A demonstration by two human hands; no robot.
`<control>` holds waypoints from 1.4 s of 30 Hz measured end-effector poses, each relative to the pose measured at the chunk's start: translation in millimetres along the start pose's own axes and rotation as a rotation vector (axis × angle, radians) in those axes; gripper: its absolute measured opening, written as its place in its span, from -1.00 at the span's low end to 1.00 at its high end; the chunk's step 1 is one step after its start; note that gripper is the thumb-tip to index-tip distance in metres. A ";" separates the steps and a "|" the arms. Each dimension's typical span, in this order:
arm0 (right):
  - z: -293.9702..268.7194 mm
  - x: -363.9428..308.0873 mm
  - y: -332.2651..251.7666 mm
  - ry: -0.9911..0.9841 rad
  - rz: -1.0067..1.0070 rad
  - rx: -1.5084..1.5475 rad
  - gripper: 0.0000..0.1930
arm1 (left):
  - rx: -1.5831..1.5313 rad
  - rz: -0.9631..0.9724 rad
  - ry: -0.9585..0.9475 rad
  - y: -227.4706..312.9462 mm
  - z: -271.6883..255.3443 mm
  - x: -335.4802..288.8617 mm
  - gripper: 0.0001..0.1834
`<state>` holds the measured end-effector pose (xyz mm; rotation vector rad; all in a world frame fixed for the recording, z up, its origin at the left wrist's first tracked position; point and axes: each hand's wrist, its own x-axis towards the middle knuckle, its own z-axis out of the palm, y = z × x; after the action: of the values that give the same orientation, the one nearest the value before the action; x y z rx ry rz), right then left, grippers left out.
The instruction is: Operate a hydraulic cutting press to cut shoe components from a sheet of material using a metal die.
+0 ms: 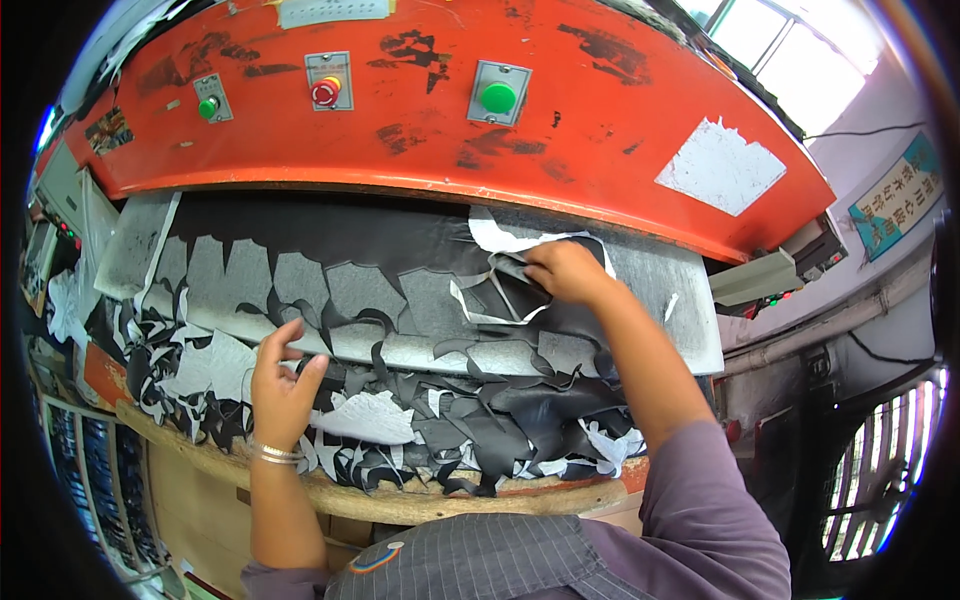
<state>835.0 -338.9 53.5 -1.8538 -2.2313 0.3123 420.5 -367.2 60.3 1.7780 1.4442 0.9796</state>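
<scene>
My right hand [568, 272] is closed around the upper edge of a cutting die [497, 318], a pale-edged metal outline with cross-pieces inside. The die rests on or just over the black sheet material [350, 235] on a grey-white cutting board [690, 320]; I cannot tell if it touches. A white curved flap [490, 232] shows beside it. Angular gaps along the sheet's near side show the grey board. My left hand [284, 388], with a bracelet on its wrist, holds nothing; its fingers are apart above the near scraps [490, 425].
An orange press beam [420, 130] spans the far side, with green buttons [497, 97] and a red stop button [326, 92]. Black and white offcuts heap along the near ledge [400, 500]. A wall pipe [840, 320] runs at the right; a rack [95, 470] stands at the left.
</scene>
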 end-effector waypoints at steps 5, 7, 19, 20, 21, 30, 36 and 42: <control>44.9 -43.5 -18.0 0.335 0.484 0.145 -0.76 | -0.107 0.118 -0.241 14.8 75.2 36.3 -0.44; 66.8 -50.9 -23.9 0.433 0.606 0.175 -0.74 | -0.168 0.053 -0.359 28.4 112.7 44.9 -0.41; 42.0 -77.4 3.9 0.067 0.194 0.211 -0.06 | 0.222 0.481 -0.322 4.7 210.6 91.2 -0.28; 40.6 -76.7 7.9 0.061 0.203 0.217 -0.06 | 0.222 0.477 -0.333 3.2 209.2 93.4 -0.28; 39.9 -76.1 12.4 0.055 0.169 0.237 -0.10 | 0.193 0.498 -0.342 1.2 207.2 94.7 -0.29; 37.4 -73.1 21.5 0.017 0.117 0.263 -0.24 | 0.135 0.585 -0.302 -6.3 204.0 89.5 -0.34; 44.9 -75.2 33.2 0.022 0.097 0.230 -0.20 | 0.144 0.547 -0.279 0.6 203.5 78.1 -0.34; 40.8 -73.5 35.0 0.060 0.037 0.317 -0.10 | 0.107 0.529 -0.236 -1.1 203.1 74.6 -0.27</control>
<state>868.4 -405.7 1.4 -1.7125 -1.9756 0.5717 602.5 -298.4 -34.4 2.3320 0.9097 0.9107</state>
